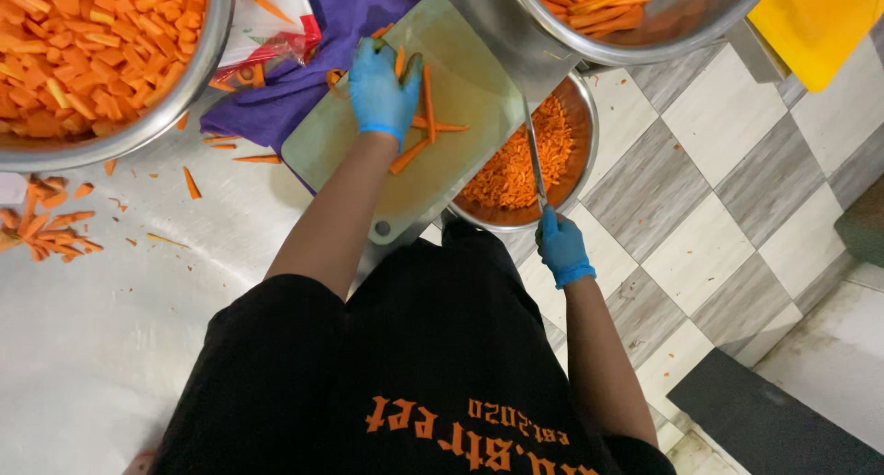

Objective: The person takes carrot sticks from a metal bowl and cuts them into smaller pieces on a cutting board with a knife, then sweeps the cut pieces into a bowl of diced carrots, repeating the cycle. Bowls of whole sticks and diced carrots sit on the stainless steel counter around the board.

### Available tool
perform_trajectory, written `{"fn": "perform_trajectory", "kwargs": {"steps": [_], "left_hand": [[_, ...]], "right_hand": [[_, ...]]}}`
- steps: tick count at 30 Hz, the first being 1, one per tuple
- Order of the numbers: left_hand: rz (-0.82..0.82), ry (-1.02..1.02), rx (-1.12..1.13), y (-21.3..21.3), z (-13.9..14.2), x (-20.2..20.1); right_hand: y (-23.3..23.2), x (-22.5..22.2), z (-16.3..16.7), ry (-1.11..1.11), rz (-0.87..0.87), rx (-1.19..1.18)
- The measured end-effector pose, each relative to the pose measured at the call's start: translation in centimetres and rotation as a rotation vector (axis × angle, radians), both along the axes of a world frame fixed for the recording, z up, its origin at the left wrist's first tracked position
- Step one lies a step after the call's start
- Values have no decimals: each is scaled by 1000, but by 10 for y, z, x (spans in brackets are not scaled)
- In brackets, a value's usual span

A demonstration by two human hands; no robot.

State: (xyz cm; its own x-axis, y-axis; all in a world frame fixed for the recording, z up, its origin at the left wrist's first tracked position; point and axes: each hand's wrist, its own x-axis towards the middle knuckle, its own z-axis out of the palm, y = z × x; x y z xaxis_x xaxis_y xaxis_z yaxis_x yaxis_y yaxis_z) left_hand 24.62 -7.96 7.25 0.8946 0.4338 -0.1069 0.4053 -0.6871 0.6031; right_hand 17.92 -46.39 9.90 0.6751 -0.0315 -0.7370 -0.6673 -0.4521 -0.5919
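The left hand (382, 90), in a blue glove, was laid flat and fairly wide over a few carrot sticks (425, 125) on a pale green cutting board (460, 79), the fingers pressed down on them rather than closed round them. The right hand (562, 247), gloved likewise, was closed round the handle of a knife (534, 157), whose narrow blade was held out over a steel bowl of shredded carrot (516, 167) set low beside the board, past the table edge. The sticks under the left hand were lying near the board's middle, some touching, one or two angled away towards the board's near side. They were judged to be light, stiff and likely to snap if bent; being freshly cut, they were probably damp and a little slippery, so a grip from above, across the bunch near its middle, was thought surest. A purple cloth (295, 93) was seen under the board's far corner. A large steel bowl of carrot chunks (101, 52) was standing to the left on the steel table (138, 300), and another bowl of long carrot strips (635, 15) was placed beyond the board. Carrot scraps (51, 231) were scattered on the table. A yellow board (815, 19) was visible at the upper right.
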Motion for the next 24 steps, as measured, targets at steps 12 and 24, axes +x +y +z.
{"fn": "perform_trajectory", "kwargs": {"steps": [12,24], "left_hand": [[212,-92,-590,27,29,3],[-319,310,109,-29,-8,-105]], "right_hand": [[-30,-23,-5,21,-33,-17],[-22,-39,-6,92,-26,-10]]}}
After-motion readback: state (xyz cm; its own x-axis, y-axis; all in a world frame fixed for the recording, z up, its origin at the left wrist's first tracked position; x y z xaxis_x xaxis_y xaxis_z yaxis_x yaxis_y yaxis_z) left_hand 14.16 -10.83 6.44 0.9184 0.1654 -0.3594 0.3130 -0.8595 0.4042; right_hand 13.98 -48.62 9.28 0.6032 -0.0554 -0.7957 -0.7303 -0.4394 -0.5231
